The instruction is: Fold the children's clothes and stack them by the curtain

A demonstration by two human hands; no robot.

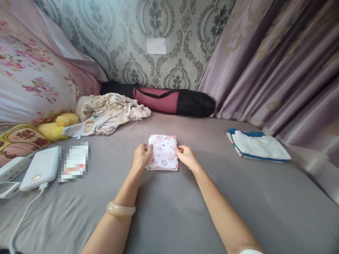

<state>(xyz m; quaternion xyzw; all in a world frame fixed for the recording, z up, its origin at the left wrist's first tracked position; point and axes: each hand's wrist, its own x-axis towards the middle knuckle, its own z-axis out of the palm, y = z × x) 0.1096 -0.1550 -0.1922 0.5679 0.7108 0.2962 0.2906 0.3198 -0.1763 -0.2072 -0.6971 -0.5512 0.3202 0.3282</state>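
Observation:
A small white cloth with pink flower print point(163, 152) lies folded into a neat rectangle on the grey bed sheet point(172, 204). My left hand point(141, 157) grips its left edge, fingers curled over the fabric. My right hand point(186, 156) pinches its right edge. A pale bangle point(120, 209) sits on my left wrist.
A heap of unfolded printed clothes point(108, 113) lies at the back left beside a yellow plush toy point(57, 127). Folded white and blue clothes point(258, 145) are stacked at the right. A red-black long bag point(174, 100) lies along the wall. A power bank point(39, 168) and power strip point(12, 168) sit at left.

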